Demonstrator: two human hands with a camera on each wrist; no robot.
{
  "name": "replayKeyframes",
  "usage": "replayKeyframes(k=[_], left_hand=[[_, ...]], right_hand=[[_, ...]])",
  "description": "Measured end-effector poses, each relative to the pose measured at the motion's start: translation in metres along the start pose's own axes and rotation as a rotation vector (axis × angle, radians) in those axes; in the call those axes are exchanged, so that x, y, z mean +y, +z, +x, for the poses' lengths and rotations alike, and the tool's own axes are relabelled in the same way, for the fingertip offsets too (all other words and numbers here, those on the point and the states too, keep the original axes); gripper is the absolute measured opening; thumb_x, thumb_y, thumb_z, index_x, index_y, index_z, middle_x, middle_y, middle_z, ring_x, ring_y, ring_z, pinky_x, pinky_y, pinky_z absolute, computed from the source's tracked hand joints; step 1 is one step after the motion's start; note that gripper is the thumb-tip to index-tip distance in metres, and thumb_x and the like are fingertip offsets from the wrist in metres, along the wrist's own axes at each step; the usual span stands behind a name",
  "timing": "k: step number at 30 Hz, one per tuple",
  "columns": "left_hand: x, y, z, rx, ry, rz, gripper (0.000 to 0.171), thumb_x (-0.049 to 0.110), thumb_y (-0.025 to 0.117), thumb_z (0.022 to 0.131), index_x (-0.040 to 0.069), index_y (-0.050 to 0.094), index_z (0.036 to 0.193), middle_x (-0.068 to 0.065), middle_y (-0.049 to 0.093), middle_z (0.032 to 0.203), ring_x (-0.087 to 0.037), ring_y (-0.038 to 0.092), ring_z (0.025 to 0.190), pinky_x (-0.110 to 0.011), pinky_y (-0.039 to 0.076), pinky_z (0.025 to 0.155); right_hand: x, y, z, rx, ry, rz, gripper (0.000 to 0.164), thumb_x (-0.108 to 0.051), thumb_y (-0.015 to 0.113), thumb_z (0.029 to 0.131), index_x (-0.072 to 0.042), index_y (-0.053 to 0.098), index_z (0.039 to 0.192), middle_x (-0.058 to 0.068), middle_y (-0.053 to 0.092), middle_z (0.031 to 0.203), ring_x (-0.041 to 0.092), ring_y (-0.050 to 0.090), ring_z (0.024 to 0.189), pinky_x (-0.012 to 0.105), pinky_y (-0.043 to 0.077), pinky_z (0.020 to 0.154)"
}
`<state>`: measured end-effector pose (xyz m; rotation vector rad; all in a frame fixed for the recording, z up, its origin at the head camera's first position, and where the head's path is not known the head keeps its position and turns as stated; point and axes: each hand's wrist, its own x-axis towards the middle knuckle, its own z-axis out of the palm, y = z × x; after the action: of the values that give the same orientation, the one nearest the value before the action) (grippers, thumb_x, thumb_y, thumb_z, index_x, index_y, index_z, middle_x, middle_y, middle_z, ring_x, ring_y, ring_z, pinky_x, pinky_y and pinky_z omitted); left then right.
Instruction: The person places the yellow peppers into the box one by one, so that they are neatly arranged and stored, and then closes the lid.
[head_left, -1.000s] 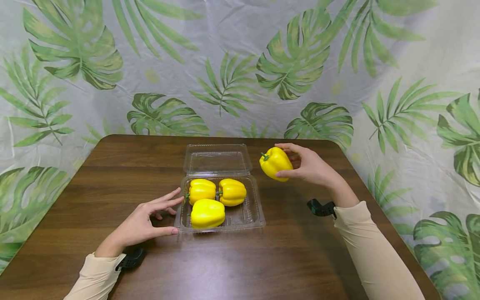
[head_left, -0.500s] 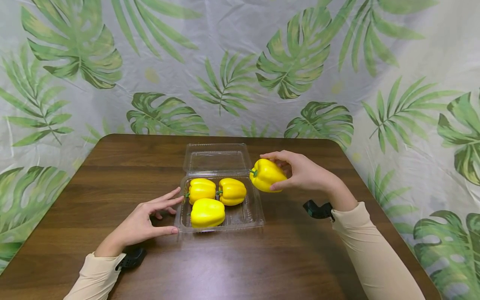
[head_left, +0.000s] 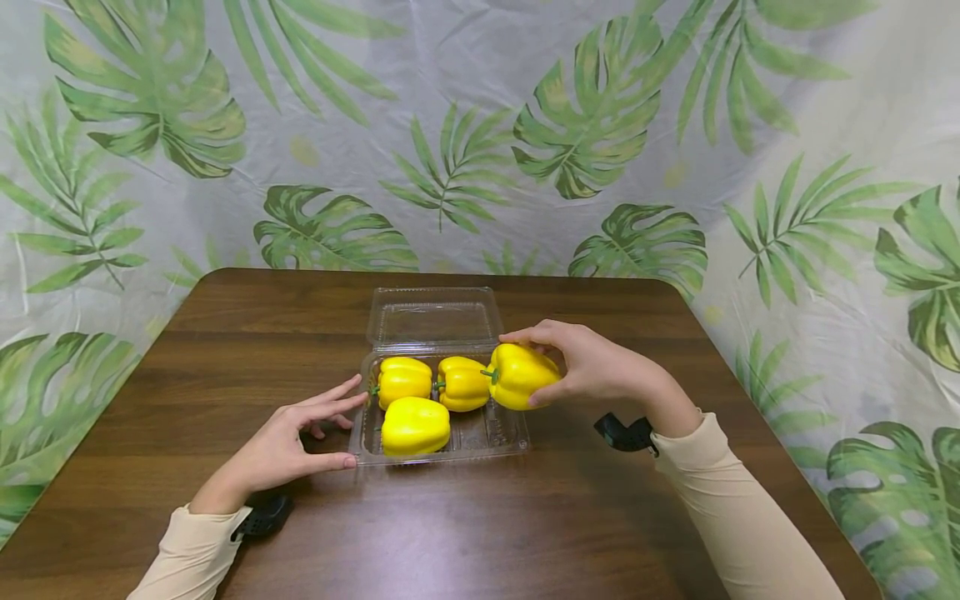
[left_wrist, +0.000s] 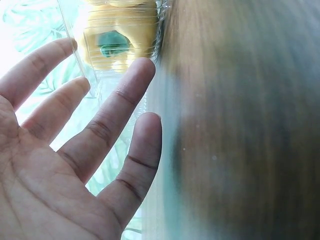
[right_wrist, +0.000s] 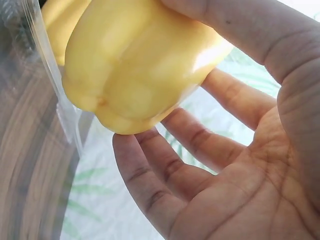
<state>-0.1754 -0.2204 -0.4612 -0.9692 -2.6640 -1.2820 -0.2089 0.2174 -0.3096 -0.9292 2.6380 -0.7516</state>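
My right hand (head_left: 600, 367) grips a yellow bell pepper (head_left: 519, 379) between thumb and fingers, its green stem pointing left. The pepper overlaps the right side of a clear plastic clamshell container (head_left: 517, 437), whose lid (head_left: 435, 321) lies folded back. Inside sit three more yellow bell peppers: one at the back left (head_left: 405, 383), one at the back right (head_left: 461, 385) and one at the front left (head_left: 416, 427). In the right wrist view, the held pepper (right_wrist: 135, 65) hangs by the container's wall. My left hand (head_left: 292, 437) has its fingers extended, fingertips right at the container's left edge.
A brown wooden table (head_left: 465, 533) carries the container. Behind it hangs a pale leaf-printed cloth (head_left: 465, 100). Dark wrist-worn devices sit on both wrists, the left one (head_left: 262, 518) low over the table.
My right hand has carried its yellow bell pepper leftward and toward me, from right of the container to over its right side. The left hand and the other peppers have stayed put.
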Motion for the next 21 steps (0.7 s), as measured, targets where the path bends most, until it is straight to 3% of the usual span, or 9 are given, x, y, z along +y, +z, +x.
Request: replayKeyframes(k=[21], left_hand=[[-0.001, 0.000, 0.000, 0.000, 0.003, 0.003, 0.078, 0.032, 0.093, 0.086, 0.014, 0.061, 0.154, -0.011, 0.044, 0.171, -0.015, 0.075, 0.107, -0.030, 0.057, 0.080]], right_hand=[[-0.009, 0.019, 0.007, -0.119, -0.043, -0.035, 0.081, -0.023, 0.093, 0.086, -0.016, 0.056, 0.157, 0.003, 0.064, 0.133, 0.016, 0.060, 0.112, 0.037, 0.055, 0.100]])
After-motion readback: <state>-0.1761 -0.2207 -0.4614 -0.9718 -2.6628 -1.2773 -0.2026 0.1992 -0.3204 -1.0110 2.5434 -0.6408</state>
